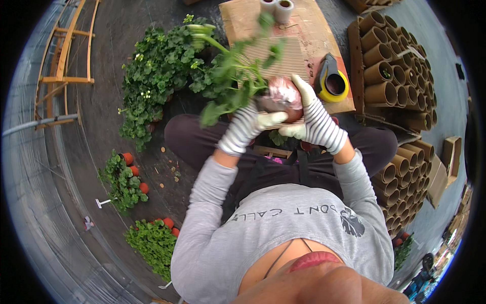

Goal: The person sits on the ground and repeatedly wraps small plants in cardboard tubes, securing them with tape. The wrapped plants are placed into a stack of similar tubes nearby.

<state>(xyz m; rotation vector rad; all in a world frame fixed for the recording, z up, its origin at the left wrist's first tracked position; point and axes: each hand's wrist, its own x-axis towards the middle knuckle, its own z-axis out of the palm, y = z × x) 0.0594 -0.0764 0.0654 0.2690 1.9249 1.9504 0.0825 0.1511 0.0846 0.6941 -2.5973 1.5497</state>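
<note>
Between my two gloved hands a potted plant (243, 72) lies tipped on its side, leaves pointing left. Shiny clear film covers its reddish-brown pot (285, 98). My left hand (252, 123), in a striped knit glove, grips the pot near the rim and stems. On the pot's base side, my right hand (313, 117) holds it in a matching glove. Below it is a sheet of corrugated cardboard (283, 57) on a larger cardboard surface (243, 13). A yellow and grey tape dispenser (334, 81) lies just right of my right hand. Motion blurs the leaves.
Rolls of clear film (284, 11) stand at the cardboard's far end. Leafy potted plants (159, 72) crowd the left floor, with smaller pots (129, 178) nearer me. Stacked cardboard tubes (395, 68) rise at the right. A wooden frame (64, 79) stands far left.
</note>
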